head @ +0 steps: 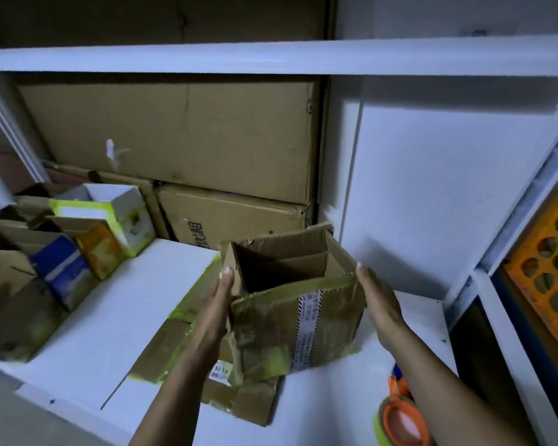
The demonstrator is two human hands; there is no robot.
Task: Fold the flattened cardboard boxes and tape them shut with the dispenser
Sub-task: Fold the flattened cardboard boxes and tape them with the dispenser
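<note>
A worn brown cardboard box (290, 320) stands opened up on the white shelf (110, 317), its top open and the flaps up. A printed tape strip runs down its front. My left hand (218, 300) lies flat against the box's left side with straight fingers. My right hand (377, 304) presses flat on its right side. More flattened cardboard (239, 397) with yellow-green tape lies under and in front of the box. The orange tape dispenser (403, 416) with its tape roll sits on the shelf at lower right, partly behind my right forearm.
Several folded small boxes (78, 252), brown, white, blue and orange, crowd the shelf's left side. Large cardboard cartons (181, 140) stand stacked against the back. A white shelf board (271, 56) runs overhead. An orange crate (551, 272) sits in the rack to the right.
</note>
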